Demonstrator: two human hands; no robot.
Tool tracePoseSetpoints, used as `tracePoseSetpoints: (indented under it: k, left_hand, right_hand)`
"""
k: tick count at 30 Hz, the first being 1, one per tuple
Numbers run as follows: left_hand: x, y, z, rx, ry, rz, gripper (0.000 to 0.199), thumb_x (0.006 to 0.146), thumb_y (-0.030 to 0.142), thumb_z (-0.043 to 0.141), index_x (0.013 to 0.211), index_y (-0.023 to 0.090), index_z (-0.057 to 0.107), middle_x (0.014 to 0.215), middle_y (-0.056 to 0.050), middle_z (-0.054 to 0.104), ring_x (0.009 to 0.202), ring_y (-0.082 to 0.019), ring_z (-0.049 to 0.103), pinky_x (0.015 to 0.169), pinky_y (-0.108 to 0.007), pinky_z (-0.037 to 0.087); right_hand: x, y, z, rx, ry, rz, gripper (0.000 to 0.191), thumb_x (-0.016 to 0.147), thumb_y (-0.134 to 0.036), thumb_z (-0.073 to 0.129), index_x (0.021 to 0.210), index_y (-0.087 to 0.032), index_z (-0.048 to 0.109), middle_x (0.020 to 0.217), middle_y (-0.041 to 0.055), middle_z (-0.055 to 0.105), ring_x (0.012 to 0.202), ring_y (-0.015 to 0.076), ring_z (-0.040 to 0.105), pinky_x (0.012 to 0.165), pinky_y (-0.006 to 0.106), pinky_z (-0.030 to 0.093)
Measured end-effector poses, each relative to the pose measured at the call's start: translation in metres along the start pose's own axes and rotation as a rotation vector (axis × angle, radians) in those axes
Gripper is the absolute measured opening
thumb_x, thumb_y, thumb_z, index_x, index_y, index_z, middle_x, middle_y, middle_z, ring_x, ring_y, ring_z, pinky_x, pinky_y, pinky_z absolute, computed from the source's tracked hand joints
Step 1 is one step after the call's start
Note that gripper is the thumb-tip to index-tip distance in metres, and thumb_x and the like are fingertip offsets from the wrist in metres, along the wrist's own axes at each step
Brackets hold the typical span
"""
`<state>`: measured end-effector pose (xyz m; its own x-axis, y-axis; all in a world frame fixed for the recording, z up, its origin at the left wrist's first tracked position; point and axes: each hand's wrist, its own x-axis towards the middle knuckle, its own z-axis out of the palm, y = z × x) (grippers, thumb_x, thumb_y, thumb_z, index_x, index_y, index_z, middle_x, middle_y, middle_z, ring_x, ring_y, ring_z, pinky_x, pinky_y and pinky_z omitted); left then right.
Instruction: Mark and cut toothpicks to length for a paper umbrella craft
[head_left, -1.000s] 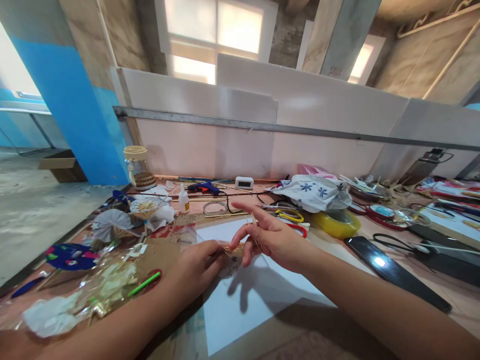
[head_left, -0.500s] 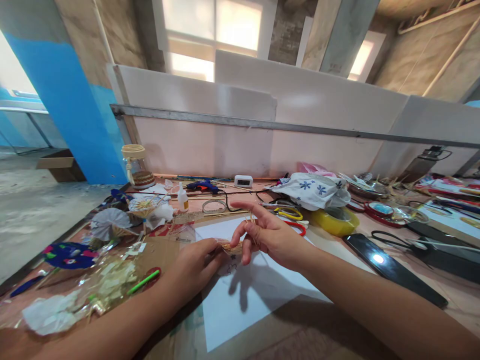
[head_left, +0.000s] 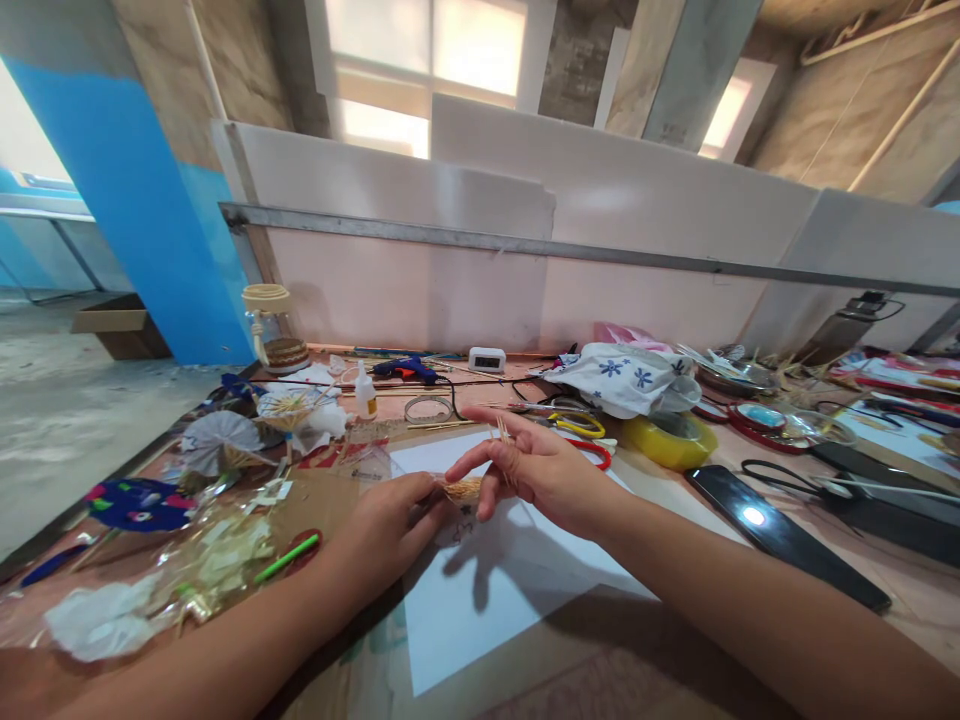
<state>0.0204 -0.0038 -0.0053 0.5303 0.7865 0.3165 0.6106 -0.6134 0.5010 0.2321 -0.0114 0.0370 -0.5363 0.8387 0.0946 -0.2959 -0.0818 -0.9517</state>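
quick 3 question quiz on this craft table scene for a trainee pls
1. True or false: both hands grip the small straw bundle.
2. What lies flat beneath the hands? A) white paper sheet B) green cloth C) metal tray
3. Which colour is the tape roll beside the floral cloth?

Key
1. True: left hand and right hand pinch it between them.
2. A, the white paper sheet.
3. Yellow, the tape roll.

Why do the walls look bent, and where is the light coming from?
Head view: a wide lens bows the rail and stretches the forearms at the frame's bottom. The windows are blown out white; the hands cast a soft shadow on the paper; a bright glare spot sits on the phone.
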Motion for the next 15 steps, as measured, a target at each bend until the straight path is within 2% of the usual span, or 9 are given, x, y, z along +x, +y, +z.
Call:
tracePoseSetpoints:
  k: [3, 6, 12, 15]
  left_hand:
    - [0.0005, 0.0001, 0.0005, 0.005, 0.013, 0.013, 0.029, 0.091, 0.031, 0.046, 0.079, 0.017, 0.067, 0.071, -0.003, 0.069, 0.062, -0.016, 0.061, 0.059, -0.025, 0.042]
    - [0.0008, 0.0010, 0.0002, 0.008, 0.018, 0.018, 0.029, 0.091, 0.031, 0.045, 0.076, 0.017, 0.066, 0.068, -0.003, 0.068, 0.060, -0.015, 0.060, 0.058, -0.025, 0.041]
    - [0.0001, 0.0009, -0.0001, -0.025, -0.005, 0.005, 0.028, 0.091, 0.030, 0.046, 0.091, 0.016, 0.070, 0.078, -0.005, 0.073, 0.068, -0.017, 0.065, 0.063, -0.026, 0.045]
    - [0.0007, 0.0004, 0.0002, -0.031, 0.002, 0.009, 0.028, 0.090, 0.030, 0.047, 0.092, 0.016, 0.071, 0.079, -0.005, 0.074, 0.068, -0.017, 0.065, 0.063, -0.026, 0.045]
  right_hand:
    - [0.0006, 0.0012, -0.0011, -0.024, -0.003, -0.004, 0.050, 0.093, -0.042, 0.065, 0.132, -0.017, 0.046, 0.102, 0.0099, 0.076, 0.062, 0.0131, 0.070, 0.068, 0.029, 0.054]
    - [0.0005, 0.0012, -0.0012, -0.036, 0.000, -0.010, 0.050, 0.091, -0.045, 0.066, 0.129, -0.017, 0.049, 0.102, 0.0100, 0.075, 0.062, 0.0133, 0.070, 0.067, 0.029, 0.054]
    - [-0.0008, -0.0017, 0.0022, 0.001, -0.014, 0.017, 0.054, 0.082, -0.050, 0.075, 0.120, -0.018, 0.054, 0.099, 0.0077, 0.076, 0.061, 0.0135, 0.070, 0.064, 0.029, 0.055]
    - [0.0004, -0.0001, 0.0015, -0.006, -0.026, 0.019, 0.051, 0.084, -0.049, 0.073, 0.120, -0.018, 0.054, 0.099, 0.0078, 0.076, 0.062, 0.0139, 0.070, 0.066, 0.030, 0.055]
